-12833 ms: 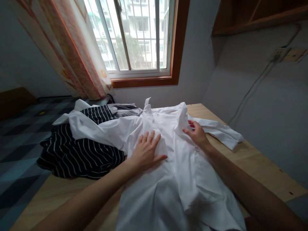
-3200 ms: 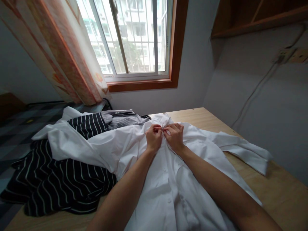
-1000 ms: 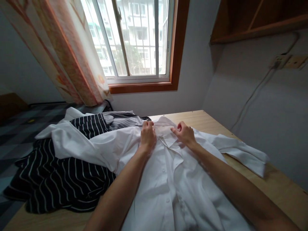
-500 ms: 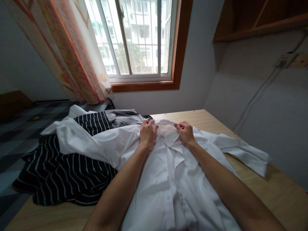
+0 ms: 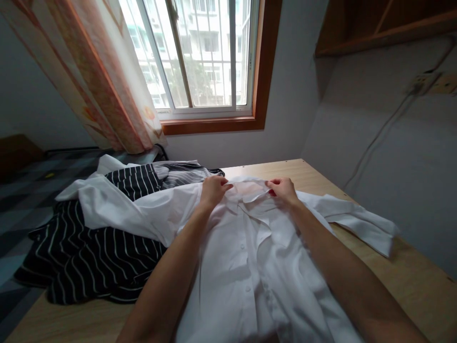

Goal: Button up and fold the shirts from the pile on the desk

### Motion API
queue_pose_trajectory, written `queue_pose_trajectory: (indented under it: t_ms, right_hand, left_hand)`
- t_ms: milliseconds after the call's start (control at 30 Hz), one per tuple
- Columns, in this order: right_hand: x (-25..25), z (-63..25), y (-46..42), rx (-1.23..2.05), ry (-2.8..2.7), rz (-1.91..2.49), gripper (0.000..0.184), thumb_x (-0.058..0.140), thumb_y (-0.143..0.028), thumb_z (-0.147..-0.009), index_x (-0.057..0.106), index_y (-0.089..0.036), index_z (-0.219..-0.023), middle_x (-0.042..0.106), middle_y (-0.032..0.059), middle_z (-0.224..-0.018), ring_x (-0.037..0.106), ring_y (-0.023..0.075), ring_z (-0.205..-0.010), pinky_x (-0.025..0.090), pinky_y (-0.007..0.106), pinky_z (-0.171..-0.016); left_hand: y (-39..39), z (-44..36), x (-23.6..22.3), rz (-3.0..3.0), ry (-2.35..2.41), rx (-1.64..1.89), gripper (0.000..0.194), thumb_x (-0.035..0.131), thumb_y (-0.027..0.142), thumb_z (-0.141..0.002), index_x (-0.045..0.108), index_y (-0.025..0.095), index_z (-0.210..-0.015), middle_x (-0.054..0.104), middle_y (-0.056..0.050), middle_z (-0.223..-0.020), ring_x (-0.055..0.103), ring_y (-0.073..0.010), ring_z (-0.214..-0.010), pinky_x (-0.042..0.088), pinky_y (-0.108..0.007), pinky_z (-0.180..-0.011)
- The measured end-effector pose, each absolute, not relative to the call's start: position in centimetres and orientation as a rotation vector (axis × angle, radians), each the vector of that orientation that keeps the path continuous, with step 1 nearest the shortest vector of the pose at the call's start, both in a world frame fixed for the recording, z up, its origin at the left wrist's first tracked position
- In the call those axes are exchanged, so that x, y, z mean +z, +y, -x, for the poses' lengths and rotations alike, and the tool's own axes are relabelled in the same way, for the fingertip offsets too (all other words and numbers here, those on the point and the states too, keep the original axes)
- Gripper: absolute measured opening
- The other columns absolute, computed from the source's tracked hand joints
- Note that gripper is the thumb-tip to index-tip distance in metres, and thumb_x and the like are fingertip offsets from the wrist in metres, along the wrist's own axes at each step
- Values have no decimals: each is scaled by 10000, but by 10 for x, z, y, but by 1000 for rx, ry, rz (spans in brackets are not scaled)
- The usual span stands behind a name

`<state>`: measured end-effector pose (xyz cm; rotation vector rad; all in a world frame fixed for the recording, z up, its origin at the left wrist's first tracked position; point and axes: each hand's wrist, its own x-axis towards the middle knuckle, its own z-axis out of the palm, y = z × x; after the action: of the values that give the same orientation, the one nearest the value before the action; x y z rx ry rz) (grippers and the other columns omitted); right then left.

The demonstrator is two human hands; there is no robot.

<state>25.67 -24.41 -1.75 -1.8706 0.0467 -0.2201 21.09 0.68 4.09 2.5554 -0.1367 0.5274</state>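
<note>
A white button-up shirt [image 5: 228, 267] lies front up on the wooden table, its collar at the far end and its hem toward me. My left hand [image 5: 214, 190] pinches the left side of the collar. On the collar's right side, my right hand [image 5: 282, 189] is closed in a similar pinch. Between the hands the collar stands spread, showing the pinkish inside of the neck. One sleeve stretches out to the right; the other crosses a black-and-white striped garment [image 5: 103, 257] on the left.
Bare wood of the table [image 5: 400, 281] shows on the right. A checked bed cover [image 5: 17, 209] is at the left. Behind are a curtain [image 5: 117, 85] and a barred window [image 5: 203, 62]. A shelf [image 5: 389, 43] and a cord [image 5: 378, 133] are on the right wall.
My hands have moved apart, the left one leftward and the right one rightward. The collar is spread wider between them, and its right flap has lifted and turned.
</note>
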Motion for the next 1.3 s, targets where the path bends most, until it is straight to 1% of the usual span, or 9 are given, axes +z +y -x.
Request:
queue_pose_trajectory:
  t_ms: [167, 400, 600, 733, 833, 967, 1067, 1200, 1300]
  right_hand:
    - [-9, -253, -243, -46, 132, 1580, 111, 759, -149, -620, 649, -158, -607, 637, 29, -587, 583, 142, -466, 527, 272, -476]
    - [4, -248, -234, 6, 31, 1484, 86, 700, -150, -625, 678, -166, -706, 662, 11, -680, 571, 106, -576, 463, 185, -516]
    - [5, -242, -229, 180, -30, 1415, 169, 712, -305, -669, 665, -163, -750, 618, -7, -617, 506, 97, -488, 364, 187, -432]
    - [5, -235, -230, 215, -132, 1403, 384, 815, -466, -610, 671, -162, -795, 660, 21, -674, 550, 132, -505, 405, 223, -443]
    - [6, -233, -230, 200, -254, 1480, 484, 872, -428, -537, 705, -168, -909, 690, 26, -731, 605, 165, -596, 454, 241, -521]
    - [6, -238, -230, 17, -336, 1602, 362, 802, -486, -614, 700, -162, -739, 629, -7, -641, 535, 133, -565, 385, 225, -510]
    - [6, -241, -231, -36, -367, 1603, 409, 733, -558, -677, 626, -171, -598, 546, -23, -556, 450, 107, -506, 317, 225, -471]
    - [12, -236, -232, 152, -328, 1521, 475, 729, -636, -660, 652, -167, -662, 593, 7, -591, 495, 134, -509, 361, 243, -469]
    - [17, -230, -231, 296, -291, 1408, 483, 791, -607, -601, 683, -158, -742, 645, 22, -654, 554, 148, -551, 430, 251, -515]
  left_hand:
    - [14, -209, 49, -2183, -197, 313, 150, 748, 273, -644, 767, 164, -744, 646, -8, -583, 563, -145, -578, 393, -245, -590]
    - [17, -214, 40, -1927, -209, 133, 276, 684, 404, -686, 721, 131, -705, 603, -1, -583, 483, -99, -542, 330, -205, -513]
    - [16, -212, 38, -1618, -176, 5, 338, 741, 446, -650, 611, 134, -670, 564, 17, -599, 473, -75, -532, 344, -188, -513]
    - [12, -208, 41, -1549, -174, -42, 325, 772, 380, -626, 655, 135, -806, 611, 0, -666, 529, -92, -570, 382, -192, -529]
    - [9, -207, 43, -1642, -153, -57, 278, 719, 318, -685, 707, 121, -882, 631, -12, -677, 526, -93, -562, 371, -197, -522]
    - [7, -210, 41, -1756, -42, 5, 188, 662, 301, -735, 677, 120, -686, 516, 33, -514, 381, -55, -438, 246, -191, -439]
    - [8, -212, 39, -1716, -18, -22, 202, 682, 318, -712, 641, 128, -657, 527, 31, -526, 406, -57, -447, 260, -184, -434]
    - [10, -210, 41, -1573, -34, -56, 225, 738, 312, -657, 625, 133, -735, 573, 25, -596, 479, -62, -486, 343, -173, -459]
    - [10, -206, 42, -1492, -55, -83, 349, 770, 281, -634, 640, 150, -930, 609, 21, -644, 549, -86, -518, 402, -181, -483]
